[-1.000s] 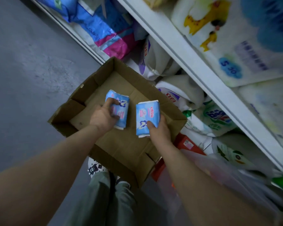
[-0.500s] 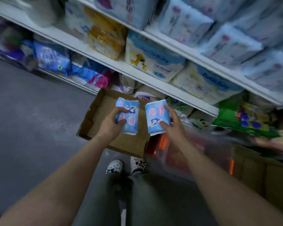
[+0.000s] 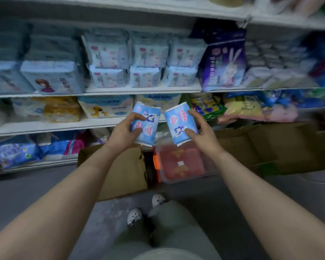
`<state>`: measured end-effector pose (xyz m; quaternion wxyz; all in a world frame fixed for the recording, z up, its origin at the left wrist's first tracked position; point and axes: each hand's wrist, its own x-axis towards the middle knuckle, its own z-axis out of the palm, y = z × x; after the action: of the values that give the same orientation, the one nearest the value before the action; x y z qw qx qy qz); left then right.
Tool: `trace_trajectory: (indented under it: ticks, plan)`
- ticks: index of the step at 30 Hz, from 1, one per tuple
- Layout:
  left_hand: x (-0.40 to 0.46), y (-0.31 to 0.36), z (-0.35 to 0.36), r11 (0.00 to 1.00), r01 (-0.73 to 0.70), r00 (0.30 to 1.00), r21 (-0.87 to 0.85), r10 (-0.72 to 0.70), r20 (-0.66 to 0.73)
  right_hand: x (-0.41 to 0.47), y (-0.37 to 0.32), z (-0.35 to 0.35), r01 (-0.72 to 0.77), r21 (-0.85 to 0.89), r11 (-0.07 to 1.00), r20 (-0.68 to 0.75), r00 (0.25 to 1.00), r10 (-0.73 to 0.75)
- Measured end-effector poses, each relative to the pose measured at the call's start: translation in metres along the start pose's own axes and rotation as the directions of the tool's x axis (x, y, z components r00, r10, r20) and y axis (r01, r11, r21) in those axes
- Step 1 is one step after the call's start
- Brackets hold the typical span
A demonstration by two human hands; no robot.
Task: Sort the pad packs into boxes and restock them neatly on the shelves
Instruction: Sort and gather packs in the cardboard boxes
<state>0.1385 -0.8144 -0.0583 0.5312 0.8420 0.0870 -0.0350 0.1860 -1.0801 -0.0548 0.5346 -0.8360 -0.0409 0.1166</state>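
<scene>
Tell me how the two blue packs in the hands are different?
The left pack leans right; the right pack leans left, so the tops tip together. The left hand holds its pack with pink print low, while the right hand holds its pack with pink print high. Both are light blue, soft and similar in size.

arms: bare, no sleeves | trousers: grey-green | shoes: white clogs with dark markings, one on each foot
</scene>
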Motion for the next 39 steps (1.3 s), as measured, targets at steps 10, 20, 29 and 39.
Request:
trace_trajectory:
  ticks: [10, 20, 29, 39]
  plan:
    - [0.033, 0.112, 0.104, 0.946, -0.317, 0.927, 0.06, 0.296, 0.232, -0.054, 0.027, -0.137, -0.03, 0.027, 0.999, -0.309, 0.95, 0.037]
    - [0.062, 0.218, 0.286, 0.923, -0.384, 0.854, -0.017, 0.362, 0.375, -0.089, 0.099, -0.318, -0.103, -0.003, 0.995, -0.434, 0.896, 0.091]
    - [0.1, 0.307, 0.444, 0.941, -0.338, 0.905, 0.027, 0.317, 0.284, -0.067, 0.149, -0.496, -0.152, -0.047, 0.987, -0.422, 0.899, 0.118]
    - [0.192, 0.36, 0.536, 0.935, -0.346, 0.905, 0.08, 0.31, 0.291, 0.03, 0.169, -0.613, -0.183, -0.075, 0.98, -0.43, 0.893, 0.134]
